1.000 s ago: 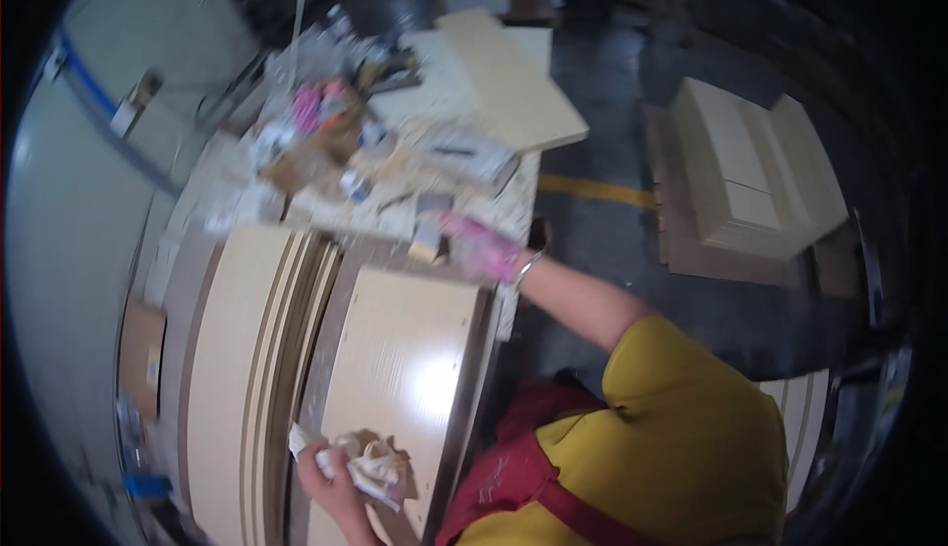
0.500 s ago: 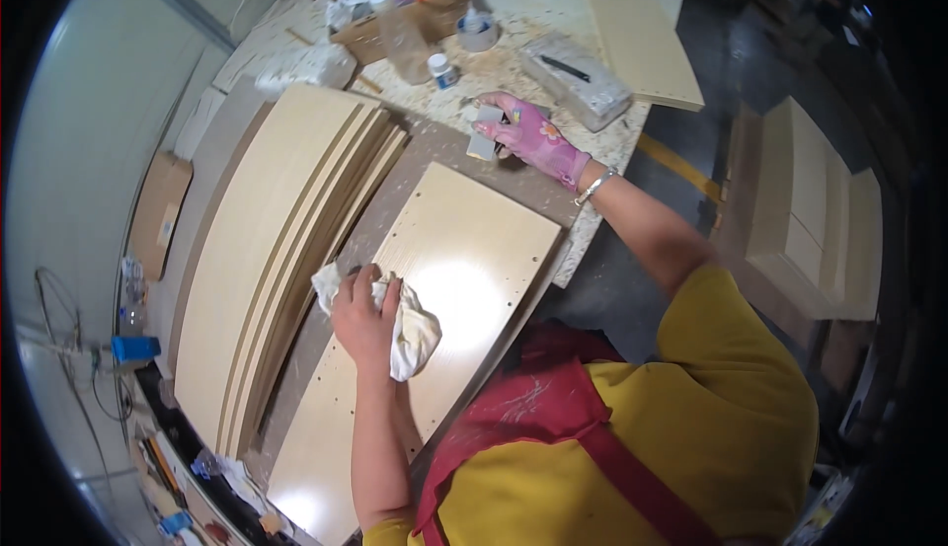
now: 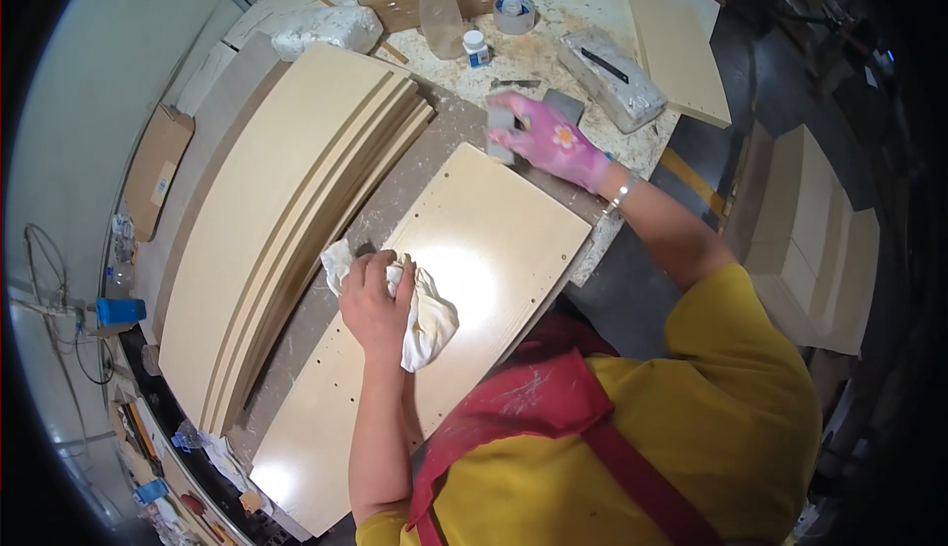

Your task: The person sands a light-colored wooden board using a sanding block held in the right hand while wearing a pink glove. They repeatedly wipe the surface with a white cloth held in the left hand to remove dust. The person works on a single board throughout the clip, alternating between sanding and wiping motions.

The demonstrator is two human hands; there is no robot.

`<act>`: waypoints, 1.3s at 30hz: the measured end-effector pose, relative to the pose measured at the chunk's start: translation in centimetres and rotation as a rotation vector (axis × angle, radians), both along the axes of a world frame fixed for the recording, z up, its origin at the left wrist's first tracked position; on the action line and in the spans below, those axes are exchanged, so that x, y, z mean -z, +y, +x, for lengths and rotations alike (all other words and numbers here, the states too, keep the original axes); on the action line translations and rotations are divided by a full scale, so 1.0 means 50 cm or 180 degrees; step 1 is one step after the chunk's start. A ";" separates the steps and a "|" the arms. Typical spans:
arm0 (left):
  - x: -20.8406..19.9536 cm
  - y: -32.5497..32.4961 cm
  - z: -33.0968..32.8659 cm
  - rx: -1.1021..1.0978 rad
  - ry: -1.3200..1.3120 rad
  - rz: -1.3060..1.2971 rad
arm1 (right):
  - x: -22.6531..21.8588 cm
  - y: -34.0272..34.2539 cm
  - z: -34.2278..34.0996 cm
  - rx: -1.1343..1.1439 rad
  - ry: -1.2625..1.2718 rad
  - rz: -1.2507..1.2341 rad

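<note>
A pale wooden board (image 3: 494, 250) with small dark holes along its edges lies in front of me. My left hand (image 3: 373, 299), bare, is closed over a crumpled white cloth (image 3: 431, 324) and presses it on the board. My right hand (image 3: 553, 143) wears a pink flowered glove and grips a small grey block (image 3: 501, 134), perhaps a sanding block. That block is at the board's far edge; whether it touches the board I cannot tell. Behind the glove, a flat grey piece (image 3: 564, 106) lies on the bench.
Left of the board stands a stack of curved wooden panels (image 3: 267, 191). Farther back are a small white bottle (image 3: 476, 49), a clear plastic bottle (image 3: 440, 13), a tape roll (image 3: 513, 17) and a wrapped block (image 3: 617, 82) with a black cutter on it. More panels (image 3: 805, 235) are at right.
My right hand has brought the grey block closer to the board's far edge, leaving the other grey piece behind. My left hand stays on the cloth. The whole view has shifted slightly.
</note>
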State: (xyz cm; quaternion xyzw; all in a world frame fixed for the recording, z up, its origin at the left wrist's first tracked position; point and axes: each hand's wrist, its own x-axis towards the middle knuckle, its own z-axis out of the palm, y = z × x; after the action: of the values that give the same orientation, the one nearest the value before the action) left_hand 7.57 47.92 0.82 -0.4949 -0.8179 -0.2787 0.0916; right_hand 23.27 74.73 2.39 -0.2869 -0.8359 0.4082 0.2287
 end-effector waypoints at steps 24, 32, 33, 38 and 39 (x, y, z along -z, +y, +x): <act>0.008 -0.006 0.002 0.0012 -0.0238 -0.0128 | -0.006 -0.204 0.320 0.1223 0.0570 -0.0237; 0.011 -0.013 0.002 0.0004 -0.0109 -0.0130 | 0.067 -0.332 0.263 0.0737 0.0817 0.0474; 0.013 -0.013 0.000 0.0001 -0.0132 -0.0138 | 0.064 -0.358 0.259 0.0461 0.0920 0.0336; 0.006 -0.012 0.003 0.0065 -0.0147 -0.0151 | 0.044 -0.273 0.272 0.1153 0.0870 0.0429; 0.006 -0.018 0.003 0.0030 -0.0144 -0.0180 | 0.045 -0.249 0.268 0.1268 0.0881 0.0478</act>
State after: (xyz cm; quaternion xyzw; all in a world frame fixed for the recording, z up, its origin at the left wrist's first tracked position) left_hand 7.73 47.04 0.54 -0.4946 -0.8250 -0.2671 0.0577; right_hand 36.68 62.28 0.15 -0.3696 -0.7516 0.3272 0.4376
